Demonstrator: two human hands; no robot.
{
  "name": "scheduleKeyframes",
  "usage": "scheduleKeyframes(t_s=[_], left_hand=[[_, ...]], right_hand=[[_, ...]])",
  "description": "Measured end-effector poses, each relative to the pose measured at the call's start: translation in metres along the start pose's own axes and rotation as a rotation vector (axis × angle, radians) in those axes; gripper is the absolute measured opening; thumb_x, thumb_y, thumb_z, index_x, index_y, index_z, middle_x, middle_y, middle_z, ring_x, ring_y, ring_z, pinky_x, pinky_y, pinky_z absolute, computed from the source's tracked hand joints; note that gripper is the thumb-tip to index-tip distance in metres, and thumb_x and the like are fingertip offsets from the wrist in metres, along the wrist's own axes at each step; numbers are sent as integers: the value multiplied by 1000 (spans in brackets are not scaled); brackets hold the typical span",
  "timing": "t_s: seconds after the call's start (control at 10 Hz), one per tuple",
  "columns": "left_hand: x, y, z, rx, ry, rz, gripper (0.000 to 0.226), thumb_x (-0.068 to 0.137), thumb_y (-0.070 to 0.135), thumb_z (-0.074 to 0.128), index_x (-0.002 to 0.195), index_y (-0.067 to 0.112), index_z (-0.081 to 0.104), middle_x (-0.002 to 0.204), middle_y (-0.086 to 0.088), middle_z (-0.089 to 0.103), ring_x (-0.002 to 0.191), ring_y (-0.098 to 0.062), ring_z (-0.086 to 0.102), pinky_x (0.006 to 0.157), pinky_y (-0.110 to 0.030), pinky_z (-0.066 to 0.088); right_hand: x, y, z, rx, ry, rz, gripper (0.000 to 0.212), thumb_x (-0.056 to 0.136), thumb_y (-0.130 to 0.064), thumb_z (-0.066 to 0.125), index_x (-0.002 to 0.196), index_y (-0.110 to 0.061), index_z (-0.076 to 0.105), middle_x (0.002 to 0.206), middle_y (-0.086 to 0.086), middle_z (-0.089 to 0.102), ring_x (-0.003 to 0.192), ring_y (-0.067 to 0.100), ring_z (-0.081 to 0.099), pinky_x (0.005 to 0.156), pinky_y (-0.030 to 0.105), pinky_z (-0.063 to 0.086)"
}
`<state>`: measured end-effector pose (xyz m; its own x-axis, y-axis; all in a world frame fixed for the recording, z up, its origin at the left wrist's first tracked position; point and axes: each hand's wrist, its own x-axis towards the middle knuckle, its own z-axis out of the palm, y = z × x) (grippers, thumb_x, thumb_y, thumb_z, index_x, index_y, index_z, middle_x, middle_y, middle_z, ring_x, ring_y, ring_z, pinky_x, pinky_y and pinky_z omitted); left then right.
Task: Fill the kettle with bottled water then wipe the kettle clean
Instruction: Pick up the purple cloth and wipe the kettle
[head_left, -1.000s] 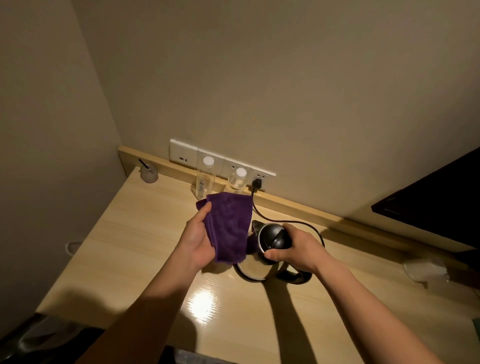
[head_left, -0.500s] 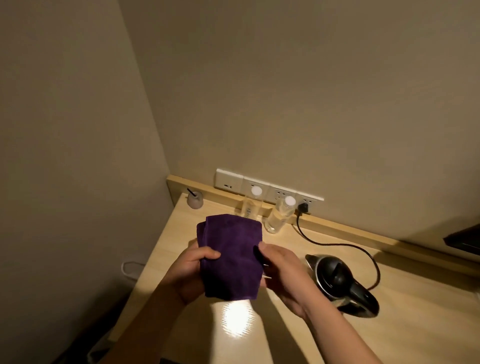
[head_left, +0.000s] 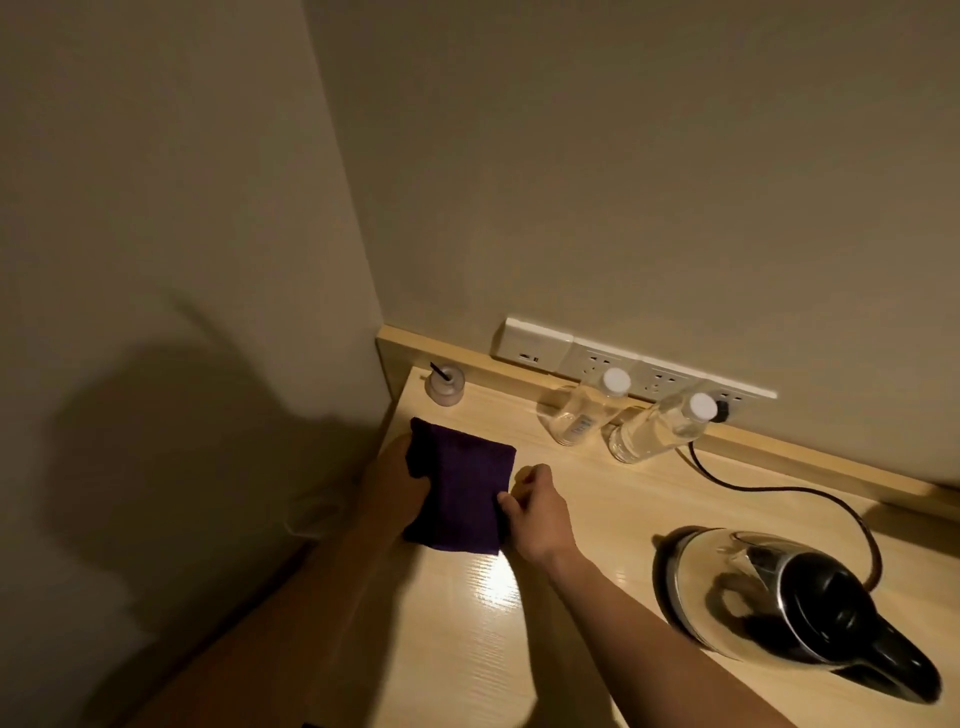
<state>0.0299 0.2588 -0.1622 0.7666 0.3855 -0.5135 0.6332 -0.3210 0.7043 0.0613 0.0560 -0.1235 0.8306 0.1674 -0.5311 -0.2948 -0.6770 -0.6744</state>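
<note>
Cloth lowered onto desk, both hands' fingers pinching its upright long sides.

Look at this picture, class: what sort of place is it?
Probably a hotel room: an electric kettle stands on a built-in wooden desk, beside two small water bottles under a wall socket strip.

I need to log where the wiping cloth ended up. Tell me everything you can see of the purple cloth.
The dark purple folded cloth looks soft and plush, like microfibre, folded into a rough rectangle. It lies flat near the left edge of the light wooden desk, well left of the kettle. The left hand grips its left edge; the right hand pinches its right edge.
</note>
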Motion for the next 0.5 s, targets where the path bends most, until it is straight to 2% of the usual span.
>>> scheduleKeyframes(t_s=[0.1, 0.2, 0.3, 0.4, 0.5], left_hand=[[-11, -11, 8, 309, 163, 43, 77, 92, 20, 68, 159, 12, 29, 154, -20, 45, 137, -40, 48, 109, -51, 45], [-23, -13, 20, 590, 189, 334, 78, 95, 34, 62, 161, 11, 27, 163, -19, 35, 147, -38, 39, 115, -53, 41], [-22, -23, 31, 775, 41, 470, 79, 101, 43, 47, 165, 14, 10, 173, -12, 13, 159, -32, 13, 126, -54, 20], [-17, -29, 32, 845, -9, 463, 77, 103, 50, 35, 164, 15, 6, 173, -11, 9, 160, -30, 9, 127, -56, 11], [-23, -20, 27, 899, 19, 437, 78, 98, 57, 11, 164, 18, 0, 174, -9, 3, 160, -29, 3, 126, -56, 5]], right_hand=[[-5, 12, 4, -374, 110, -174, 35, 99, -33, 62, 128, -21, 46, 118, -3, 52, 104, 19, 57, 84, 34, 51], [-5, 23, 10, -667, 33, -430, 65, 98, -42, 58, 155, -21, 35, 154, 4, 43, 138, 26, 45, 109, 38, 45], [0, 29, 19, -839, -124, -428, 76, 105, -53, 36, 166, -23, 4, 175, 1, -2, 161, 24, -5, 129, 44, 15], [3, 29, 20, -872, -161, -382, 75, 106, -59, 25, 165, -26, -8, 173, -1, -15, 159, 24, -18, 130, 45, 1], [-5, 22, 7, -836, -133, -404, 75, 105, -61, 26, 165, -29, -7, 173, -2, -16, 159, 24, -18, 128, 45, -1]])
